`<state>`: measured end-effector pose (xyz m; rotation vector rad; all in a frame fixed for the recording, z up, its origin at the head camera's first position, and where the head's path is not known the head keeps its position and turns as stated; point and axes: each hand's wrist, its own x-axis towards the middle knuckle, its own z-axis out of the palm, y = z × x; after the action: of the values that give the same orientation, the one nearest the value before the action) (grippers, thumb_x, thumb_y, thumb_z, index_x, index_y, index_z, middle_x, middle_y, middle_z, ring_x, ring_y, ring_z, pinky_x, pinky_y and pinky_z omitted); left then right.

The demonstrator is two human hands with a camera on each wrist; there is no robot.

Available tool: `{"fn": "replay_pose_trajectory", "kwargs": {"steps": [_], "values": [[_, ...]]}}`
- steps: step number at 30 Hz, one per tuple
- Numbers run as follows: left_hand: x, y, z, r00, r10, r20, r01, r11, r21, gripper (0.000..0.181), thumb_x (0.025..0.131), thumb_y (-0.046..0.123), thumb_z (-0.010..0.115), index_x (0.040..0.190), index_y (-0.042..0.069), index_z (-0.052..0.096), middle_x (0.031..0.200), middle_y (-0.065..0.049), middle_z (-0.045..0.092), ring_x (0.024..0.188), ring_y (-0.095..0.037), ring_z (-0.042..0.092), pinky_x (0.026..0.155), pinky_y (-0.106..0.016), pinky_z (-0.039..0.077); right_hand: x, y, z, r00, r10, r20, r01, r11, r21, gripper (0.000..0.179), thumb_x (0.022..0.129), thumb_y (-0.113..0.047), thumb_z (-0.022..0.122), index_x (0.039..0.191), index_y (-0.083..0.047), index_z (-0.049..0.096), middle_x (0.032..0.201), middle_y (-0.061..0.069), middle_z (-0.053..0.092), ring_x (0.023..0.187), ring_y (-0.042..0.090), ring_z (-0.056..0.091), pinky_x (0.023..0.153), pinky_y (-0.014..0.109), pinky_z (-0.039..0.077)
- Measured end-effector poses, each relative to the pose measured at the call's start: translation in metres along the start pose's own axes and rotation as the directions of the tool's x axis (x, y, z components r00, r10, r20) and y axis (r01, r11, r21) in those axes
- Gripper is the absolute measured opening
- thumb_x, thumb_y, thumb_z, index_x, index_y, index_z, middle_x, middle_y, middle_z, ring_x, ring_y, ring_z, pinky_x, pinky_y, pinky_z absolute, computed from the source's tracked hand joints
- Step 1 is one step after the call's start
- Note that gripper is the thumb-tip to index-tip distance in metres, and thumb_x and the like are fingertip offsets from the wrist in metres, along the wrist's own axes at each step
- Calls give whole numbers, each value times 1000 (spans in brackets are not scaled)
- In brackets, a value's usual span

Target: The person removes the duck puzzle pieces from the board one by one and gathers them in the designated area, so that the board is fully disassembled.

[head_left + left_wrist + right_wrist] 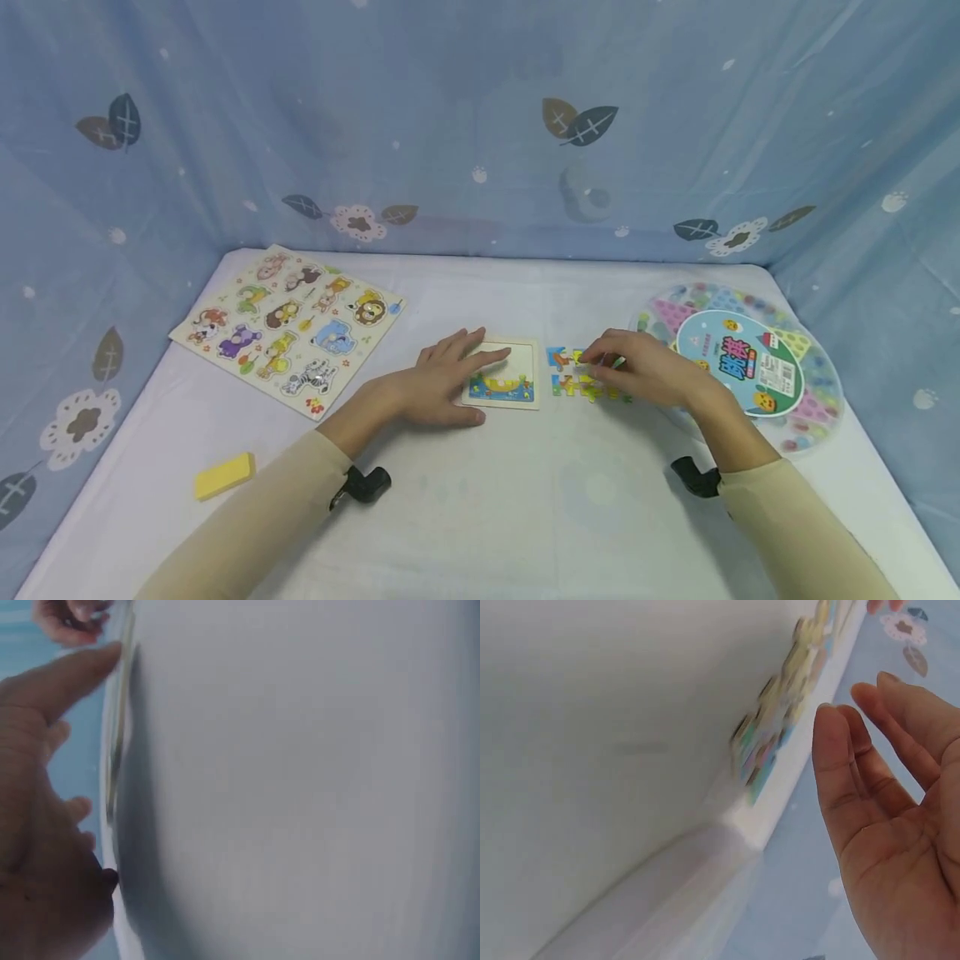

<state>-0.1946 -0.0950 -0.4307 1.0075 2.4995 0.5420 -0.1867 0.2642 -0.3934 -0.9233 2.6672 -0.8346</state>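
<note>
While the left hand [441, 383] splays over a pale puzzle tray [527, 360], blue and yellow along its near edge, the released right hand [647, 363] curves above multicoloured jigsaw pieces [587, 390].

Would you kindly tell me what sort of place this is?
Probably a screened-off play area: blue patterned fabric hangs on three sides of a white tabletop, where a puzzle tray lies.

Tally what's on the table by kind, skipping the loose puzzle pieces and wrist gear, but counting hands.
Small puzzle tray: 1
Large animal board: 1
Yellow block: 1
Round game box: 1
Hands: 2 (left hand, right hand)
Total: 6
</note>
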Motion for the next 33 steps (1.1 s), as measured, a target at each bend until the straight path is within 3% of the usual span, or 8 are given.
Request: {"fn": "replay_pose_trajectory", "kwargs": {"steps": [4, 11, 20, 33], "values": [[-4, -8, -8, 999, -25, -33, 27, 998, 62, 93, 91, 59, 70, 164, 43, 16, 174, -5, 0, 159, -34, -4, 118, -68, 16, 11, -8, 6, 1000, -5, 9, 4, 1000, 17, 21, 100, -13, 67, 120, -9, 74, 104, -6, 68, 89, 12, 65, 74, 30, 54], [-7, -17, -15, 999, -36, -35, 41, 986, 162, 93, 89, 67, 67, 164, 37, 23, 174, -9, 4, 159, -39, -3, 119, -70, 12, 29, -20, 17, 1000, -19, 22, 18, 998, 58, 22, 100, -12, 68, 121, -6, 73, 102, -4, 67, 91, 14, 65, 81, 33, 56], [-5, -24, -18, 995, -94, -16, 96, 981, 171, 91, 86, 76, 63, 162, 47, 20, 174, -10, 1, 158, -40, -2, 119, -71, 9, 54, -40, 34, 995, -81, 52, 78, 995, 68, 26, 101, -14, 65, 125, -6, 70, 105, -2, 66, 91, 12, 66, 83, 33, 57], [-1, -30, -13, 991, -124, 41, 114, 975, 193, 93, 86, 85, 50, 163, 49, 11, 174, -5, -10, 158, -35, -11, 120, -69, 1, 87, -68, 59, 981, -156, 116, 145, 985, 95, 30, 100, -14, 67, 128, -6, 68, 115, 7, 65, 94, 14, 68, 86, 29, 56]]}}
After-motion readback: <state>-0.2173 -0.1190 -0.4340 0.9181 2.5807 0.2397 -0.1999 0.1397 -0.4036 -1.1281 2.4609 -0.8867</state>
